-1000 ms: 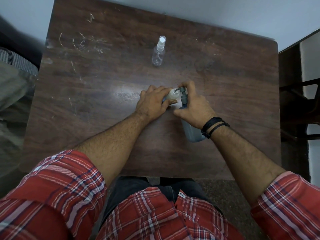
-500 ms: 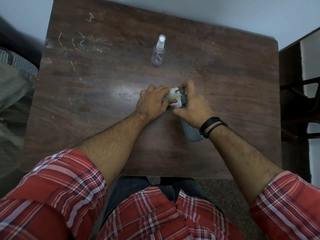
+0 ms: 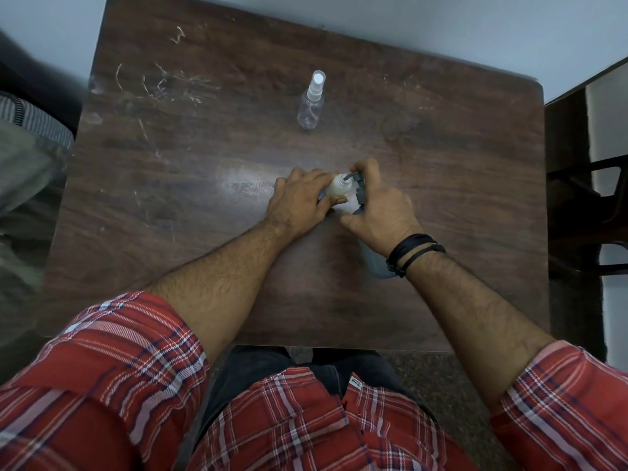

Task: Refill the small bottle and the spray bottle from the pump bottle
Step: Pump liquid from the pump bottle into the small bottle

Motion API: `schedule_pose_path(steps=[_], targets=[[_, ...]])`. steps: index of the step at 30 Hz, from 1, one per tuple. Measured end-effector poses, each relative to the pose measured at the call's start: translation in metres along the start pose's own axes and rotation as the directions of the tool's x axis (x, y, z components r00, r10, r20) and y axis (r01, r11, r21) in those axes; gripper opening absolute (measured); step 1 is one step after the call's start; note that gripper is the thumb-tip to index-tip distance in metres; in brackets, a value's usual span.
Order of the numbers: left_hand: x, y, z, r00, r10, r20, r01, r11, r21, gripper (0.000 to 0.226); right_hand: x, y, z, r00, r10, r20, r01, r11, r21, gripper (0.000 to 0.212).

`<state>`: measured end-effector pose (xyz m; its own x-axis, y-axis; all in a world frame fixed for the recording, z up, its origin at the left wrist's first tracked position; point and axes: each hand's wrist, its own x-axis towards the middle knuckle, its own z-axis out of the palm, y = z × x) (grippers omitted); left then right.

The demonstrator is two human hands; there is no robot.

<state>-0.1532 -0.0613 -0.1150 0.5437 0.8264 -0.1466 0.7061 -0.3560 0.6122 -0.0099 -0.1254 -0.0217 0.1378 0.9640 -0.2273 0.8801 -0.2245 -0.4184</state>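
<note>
Gripping the small bottle (image 3: pixel 337 185), the left hand (image 3: pixel 299 202) has fingers curled round its pale body at table (image 3: pixel 204 232) centre. Right hand (image 3: pixel 380 212) wraps the pump bottle (image 3: pixel 373 263), a finger on the dark pump head (image 3: pixel 358 185); grey base shows under the wrist, near black wristbands (image 3: pixel 411 251). Nozzle tip meets the small bottle's mouth. Spray bottle (image 3: pixel 311 103) stands upright, clear, white cap, well apart on the far side. Red plaid sleeves (image 3: pixel 119 362) rolled up.
</note>
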Motion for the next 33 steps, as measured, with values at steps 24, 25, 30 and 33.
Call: schedule_pose_path(steps=[24, 25, 30, 33], targets=[[0.0001, -0.0025, 0.0011, 1.0, 0.011, 0.0, -0.011, 1.0, -0.01, 0.048, 0.0025, -0.001, -0.0006, 0.998, 0.012, 0.054, -0.011, 0.999, -0.033, 0.052], [0.0004, -0.0028, 0.0012, 1.0, 0.01, -0.001, -0.01, 1.0, -0.009, 0.047, 0.0031, -0.0012, -0.0005, 0.998, 0.013, 0.053, -0.011, 0.999, -0.034, 0.052], [0.0011, -0.0034, 0.0027, 1.0, 0.001, -0.005, -0.001, 1.0, -0.007, 0.045, 0.0024, -0.0023, 0.0, 0.999, 0.013, 0.047, -0.012, 1.0, -0.026, 0.06], [0.0015, -0.0033, 0.0033, 1.0, 0.002, -0.003, -0.002, 1.0, -0.003, 0.046, 0.0011, -0.0022, 0.0005, 0.999, 0.013, 0.045, -0.012, 0.999, -0.03, 0.063]])
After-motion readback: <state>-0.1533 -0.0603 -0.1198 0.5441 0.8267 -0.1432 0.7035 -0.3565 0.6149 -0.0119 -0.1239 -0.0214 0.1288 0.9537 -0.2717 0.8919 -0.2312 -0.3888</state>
